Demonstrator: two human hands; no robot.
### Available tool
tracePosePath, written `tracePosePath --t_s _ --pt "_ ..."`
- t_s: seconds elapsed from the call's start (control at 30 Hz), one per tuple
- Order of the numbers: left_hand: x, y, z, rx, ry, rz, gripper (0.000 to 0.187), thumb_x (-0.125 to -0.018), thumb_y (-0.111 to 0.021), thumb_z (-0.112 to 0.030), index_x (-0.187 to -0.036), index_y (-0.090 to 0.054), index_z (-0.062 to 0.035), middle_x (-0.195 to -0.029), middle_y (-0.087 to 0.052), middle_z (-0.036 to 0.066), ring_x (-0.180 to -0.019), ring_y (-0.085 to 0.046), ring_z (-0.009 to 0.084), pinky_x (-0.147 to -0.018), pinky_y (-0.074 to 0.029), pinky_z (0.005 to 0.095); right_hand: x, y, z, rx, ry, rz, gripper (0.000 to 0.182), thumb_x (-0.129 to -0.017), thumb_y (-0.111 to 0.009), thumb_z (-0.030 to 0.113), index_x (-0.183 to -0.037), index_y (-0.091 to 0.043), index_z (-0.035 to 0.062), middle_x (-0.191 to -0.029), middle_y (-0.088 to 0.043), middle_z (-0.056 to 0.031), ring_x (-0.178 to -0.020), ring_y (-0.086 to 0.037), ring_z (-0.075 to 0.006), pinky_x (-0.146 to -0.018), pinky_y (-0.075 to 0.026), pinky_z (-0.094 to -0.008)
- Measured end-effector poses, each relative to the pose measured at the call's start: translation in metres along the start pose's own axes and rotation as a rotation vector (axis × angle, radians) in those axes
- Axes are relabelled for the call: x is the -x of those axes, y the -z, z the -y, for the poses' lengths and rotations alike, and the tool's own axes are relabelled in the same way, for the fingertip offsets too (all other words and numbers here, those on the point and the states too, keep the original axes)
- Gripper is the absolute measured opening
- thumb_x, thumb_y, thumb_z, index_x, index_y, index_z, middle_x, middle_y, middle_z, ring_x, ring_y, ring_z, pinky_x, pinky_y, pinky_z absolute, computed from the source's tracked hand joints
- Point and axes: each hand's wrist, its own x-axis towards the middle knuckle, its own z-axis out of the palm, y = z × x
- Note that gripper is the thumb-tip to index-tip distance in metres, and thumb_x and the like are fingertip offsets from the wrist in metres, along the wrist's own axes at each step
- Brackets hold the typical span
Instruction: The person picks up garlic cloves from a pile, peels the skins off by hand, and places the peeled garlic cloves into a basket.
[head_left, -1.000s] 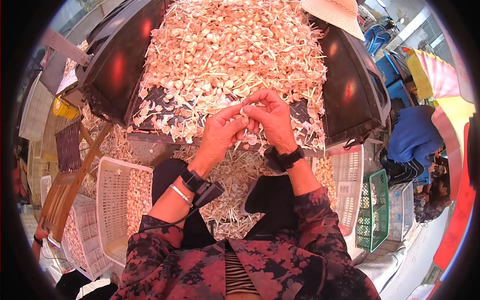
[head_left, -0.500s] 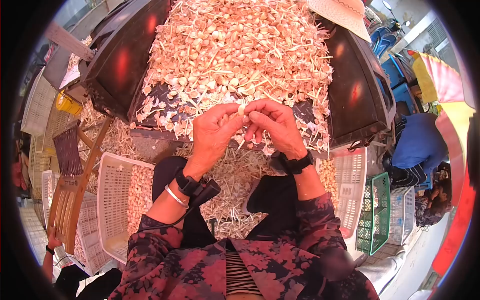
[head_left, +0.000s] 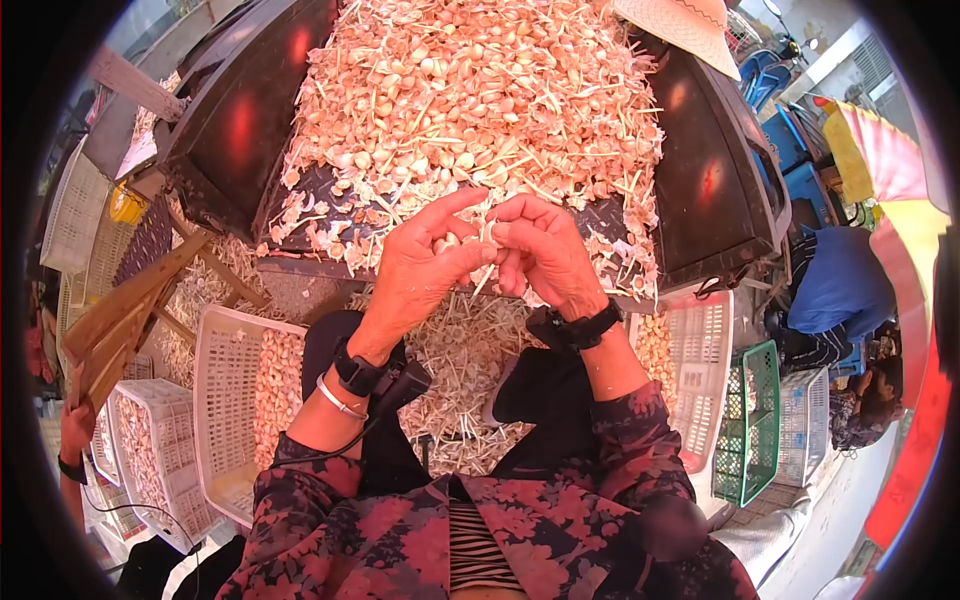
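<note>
Right now both hands meet over the near edge of the garlic heap (head_left: 470, 110). L hand (head_left: 425, 265) & R hand (head_left: 545, 250) pinch one garlic clove (head_left: 487, 237) between fingertips, held tight. White basket (head_left: 228, 400) w/ cloves sits by my left knee.

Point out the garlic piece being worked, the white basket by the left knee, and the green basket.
garlic piece (head_left: 487, 236), head view, its pale stem between fingertips
white basket (head_left: 222, 330), head view, near rim
green basket (head_left: 758, 425), head view, side wall
</note>
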Motion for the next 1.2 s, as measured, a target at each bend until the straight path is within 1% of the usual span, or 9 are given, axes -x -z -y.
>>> tracePosePath --t_s 0.2,0.37,0.47,0.7,0.8,0.93,1.07,1.17,1.2 --pt "0.006 0.003 0.002 -0.210 -0.184 -0.022 0.025 -0.084 -0.074 -0.009 -0.107 -0.070 -0.0010 -0.081 -0.064 0.001 -0.064 -0.054 0.0045 -0.056 -0.042 0.0201 0.010 -0.005 0.002 -0.186 0.004 0.119 0.015 -0.092 -0.060 0.012 -0.101 -0.056 0.0001 -0.071 -0.065 -0.0104 -0.047 -0.064 -0.0170 -0.035 -0.046 -0.0230" --pt "0.025 -0.008 -0.024 -0.263 -0.409 -0.085 0.025 -0.079 -0.077 -0.005 -0.103 -0.071 -0.0012 -0.086 -0.068 0.007 -0.072 -0.060 0.0093 -0.062 -0.048 0.0251 0.030 -0.021 0.013 -0.145 0.152 0.205 0.015 -0.091 -0.060 0.006 -0.103 -0.058 -0.0021 -0.074 -0.066 -0.0134 -0.052 -0.067 -0.0202 -0.038 -0.050 -0.0243" --pt "0.031 -0.009 -0.037 -0.380 -0.715 -0.049 0.027 -0.075 -0.079 -0.003 -0.101 -0.071 -0.0006 -0.090 -0.070 0.010 -0.075 -0.065 0.0151 -0.064 -0.051 0.0263 0.043 -0.026 0.022 -0.172 0.227 0.318 0.017 -0.088 -0.062 -0.002 -0.105 -0.058 -0.0052 -0.077 -0.067 -0.0159 -0.055 -0.069 -0.0236 -0.041 -0.054 -0.0263" --pt "0.057 -0.016 -0.062 -0.446 -0.778 0.031 0.034 -0.072 -0.083 -0.008 -0.103 -0.071 -0.0008 -0.090 -0.069 0.012 -0.075 -0.066 0.0182 -0.062 -0.052 0.0264 0.060 -0.041 0.034 -0.354 0.273 0.469 0.014 -0.083 -0.064 -0.010 -0.095 -0.057 -0.0095 -0.081 -0.067 -0.0211 -0.057 -0.069 -0.0266 -0.046 -0.059 -0.0320" --pt "0.064 -0.017 -0.073 -0.483 -0.826 0.065 0.037 -0.071 -0.084 -0.008 -0.104 -0.070 -0.0007 -0.087 -0.069 0.012 -0.074 -0.067 0.0200 -0.061 -0.053 0.0276 0.062 -0.041 0.034 -0.314 0.332 0.565 0.016 -0.080 -0.068 -0.010 -0.093 -0.058 -0.0097 -0.083 -0.068 -0.0214 -0.060 -0.070 -0.0265 -0.048 -0.060 -0.0328" --pt "0.063 -0.013 -0.074 -0.596 -0.846 -0.026 0.032 -0.072 -0.083 -0.010 -0.099 -0.069 -0.0002 -0.084 -0.068 0.012 -0.071 -0.067 0.0212 -0.059 -0.053 0.0284 0.058 -0.047 0.043 0.312 0.702 0.380 0.015 -0.082 -0.073 -0.001 -0.093 -0.062 -0.0040 -0.084 -0.069 -0.0134 -0.064 -0.069 -0.0158 -0.050 -0.055 -0.0231" --pt "0.061 0.001 -0.065 -0.711 -0.778 0.015 0.029 -0.076 -0.082 -0.016 -0.095 -0.068 0.0008 -0.082 -0.067 0.012 -0.067 -0.065 0.0195 -0.056 -0.050 0.0263 0.071 -0.056 0.044 0.139 0.199 0.246 0.012 -0.085 -0.071 0.003 -0.091 -0.062 -0.0029 -0.076 -0.068 -0.0097 -0.061 -0.068 -0.0133 -0.049 -0.053 -0.0209" --pt "0.064 0.009 -0.054 -0.653 -0.626 0.036 0.025 -0.081 -0.078 -0.016 -0.095 -0.068 0.0008 -0.079 -0.066 0.008 -0.063 -0.061 0.0144 -0.052 -0.046 0.0234 0.067 -0.058 0.033 0.008 0.062 0.228 0.013 -0.087 -0.068 0.003 -0.092 -0.059 -0.0041 -0.076 -0.068 -0.0111 -0.061 -0.069 -0.0173 -0.051 -0.057 -0.0243" --pt "0.067 0.009 -0.052 -0.514 -0.482 0.025 0.022 -0.083 -0.076 -0.016 -0.095 -0.067 0.0001 -0.079 -0.066 0.006 -0.061 -0.060 0.0122 -0.051 -0.044 0.0218 0.064 -0.056 0.028 -0.027 0.053 0.227 0.012 -0.088 -0.067 0.003 -0.091 -0.058 -0.0037 -0.075 -0.068 -0.0113 -0.061 -0.069 -0.0174 -0.051 -0.057 -0.0245"
